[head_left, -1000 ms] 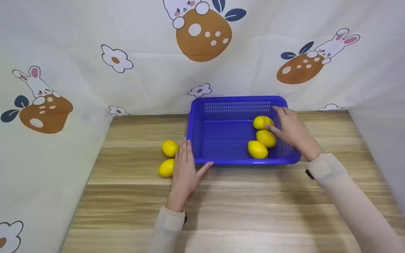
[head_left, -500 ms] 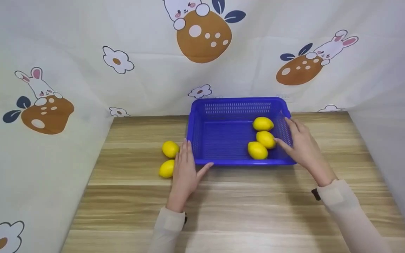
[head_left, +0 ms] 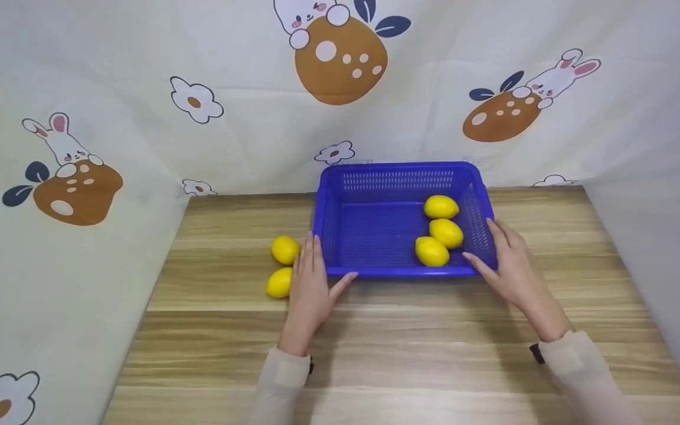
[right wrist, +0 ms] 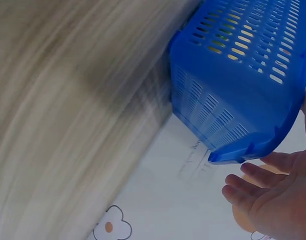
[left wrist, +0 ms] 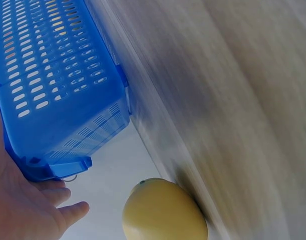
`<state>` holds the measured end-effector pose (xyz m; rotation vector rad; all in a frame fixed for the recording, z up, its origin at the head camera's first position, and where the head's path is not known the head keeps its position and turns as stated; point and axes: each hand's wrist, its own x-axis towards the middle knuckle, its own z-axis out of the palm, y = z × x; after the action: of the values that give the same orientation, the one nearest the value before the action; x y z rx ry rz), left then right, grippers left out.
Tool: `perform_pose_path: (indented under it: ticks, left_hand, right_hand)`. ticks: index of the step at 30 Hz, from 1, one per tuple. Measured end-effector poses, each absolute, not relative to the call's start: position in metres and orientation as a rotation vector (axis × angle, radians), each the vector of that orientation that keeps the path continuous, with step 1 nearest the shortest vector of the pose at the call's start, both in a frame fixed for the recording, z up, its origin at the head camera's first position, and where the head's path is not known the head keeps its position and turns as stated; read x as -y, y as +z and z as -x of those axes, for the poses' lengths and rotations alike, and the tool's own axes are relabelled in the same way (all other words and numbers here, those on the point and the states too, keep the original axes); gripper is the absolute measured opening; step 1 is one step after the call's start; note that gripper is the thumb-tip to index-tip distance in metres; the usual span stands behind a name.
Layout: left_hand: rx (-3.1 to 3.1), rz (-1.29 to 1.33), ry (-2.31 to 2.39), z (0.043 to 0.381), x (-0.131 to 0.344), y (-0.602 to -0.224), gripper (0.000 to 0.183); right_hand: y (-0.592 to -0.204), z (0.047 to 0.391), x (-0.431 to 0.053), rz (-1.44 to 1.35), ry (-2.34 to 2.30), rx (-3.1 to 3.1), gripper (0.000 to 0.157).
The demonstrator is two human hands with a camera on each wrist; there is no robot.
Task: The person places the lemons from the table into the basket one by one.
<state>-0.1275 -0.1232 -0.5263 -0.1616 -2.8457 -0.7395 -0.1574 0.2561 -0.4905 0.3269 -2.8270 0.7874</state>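
Observation:
A blue plastic basket [head_left: 375, 236] stands against the back wall. Inside, on its right side, lie three lemons, the rear lemon [head_left: 441, 207], the middle lemon [head_left: 446, 234] and the front lemon [head_left: 432, 252]. My left hand [head_left: 310, 289] touches the basket's front left corner, with straight fingers along the left rim and the thumb at the front rim. At the front right corner, my right hand [head_left: 520, 271] rests its extended fingers against the right rim, thumb spread toward the front. Both wrist views show fingers beside the rim, not curled round it.
Outside the basket, left of my left hand, two lemons lie on the wooden table [head_left: 222, 336]: a rear lemon [head_left: 285, 250] and a front lemon [head_left: 279, 283], partly hidden by the hand. A patterned cloth [head_left: 251, 136] forms walls behind and at both sides.
My right hand has drawn back from over the lemons inside the basket, moving right and toward me to the right rim. The left hand, basket and lemons stay in place.

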Motion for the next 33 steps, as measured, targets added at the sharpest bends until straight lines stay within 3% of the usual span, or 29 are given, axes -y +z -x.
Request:
perform_pose_path:
  ticks: [33]
  left_hand:
    - [2.917, 0.153, -0.607, 0.127, 0.123, -0.519, 0.109]
  right_hand:
    - [-0.512, 0.133, -0.257, -0.333, 0.672, 2.818, 0.072]
